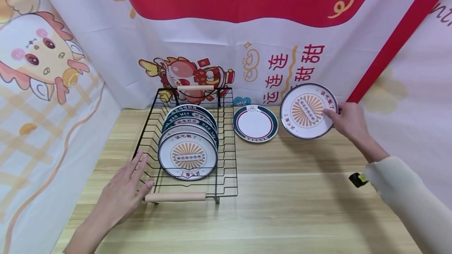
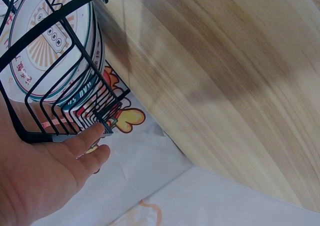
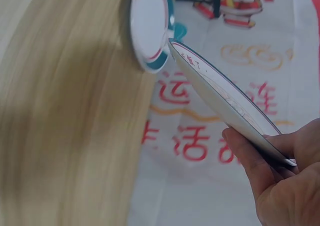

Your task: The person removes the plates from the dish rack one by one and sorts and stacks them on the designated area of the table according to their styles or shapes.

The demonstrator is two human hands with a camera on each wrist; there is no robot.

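Note:
My right hand (image 1: 351, 122) pinches the edge of a white plate (image 1: 308, 111) with a dark rim and an orange sunburst, thumb on its face and fingers behind. The plate is tilted up above the tabletop, as the right wrist view also shows. My left hand (image 1: 121, 191) rests with extended fingers against the left side of a black wire dish rack (image 1: 226, 175). Inside the rack several plates stand in a row, a sunburst plate (image 1: 188, 156) at the front and dark-green-rimmed plates (image 1: 190, 112) behind. Between rack and held plate, a green-rimmed plate (image 1: 255, 124) lies face up.
The rack has wooden handles, one at the front (image 1: 175, 197) and one at the back (image 1: 195, 87). Printed cloth (image 1: 226, 34) hangs behind and on both sides of the wooden table (image 1: 282, 207). A small black object (image 1: 358, 180) shows by the right sleeve.

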